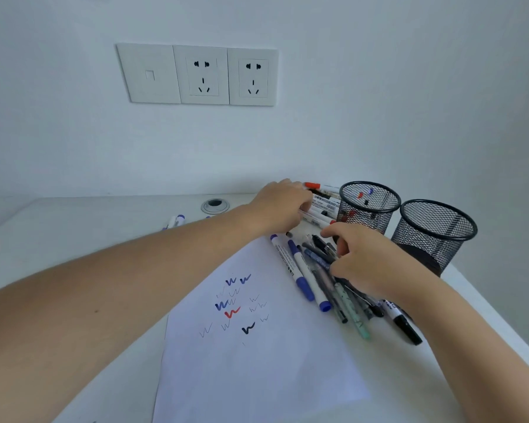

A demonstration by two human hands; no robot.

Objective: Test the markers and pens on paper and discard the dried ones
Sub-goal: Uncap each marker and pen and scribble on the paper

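Paper (pixel 257 361): white sheet with blue, red, black and faint squiggles.
Right hand (pixel 364 261): at the paper's right edge, fingers curled round dark pens (pixel 321 254) in the pile.
Left hand (pixel 281 206): beyond the paper's far corner, fingers bent over white markers (pixel 324 206); grip unclear.
Mesh cups (pixel 434 236): right of the paper.

1. White rectangular paper sheet (pixel 257 370): matt, smooth.
2. Two black round wire-mesh metal cups (pixel 425 242): open weave, dull sheen.
3. White-barrelled plastic markers with blue caps (pixel 308 274): smooth, slightly glossy.
4. Slim dark translucent plastic pens (pixel 316 259): glossy.
5. White desk top (pixel 74 221): smooth, satin.
6. White plastic wall socket plates (pixel 202 74): finely textured, matt.
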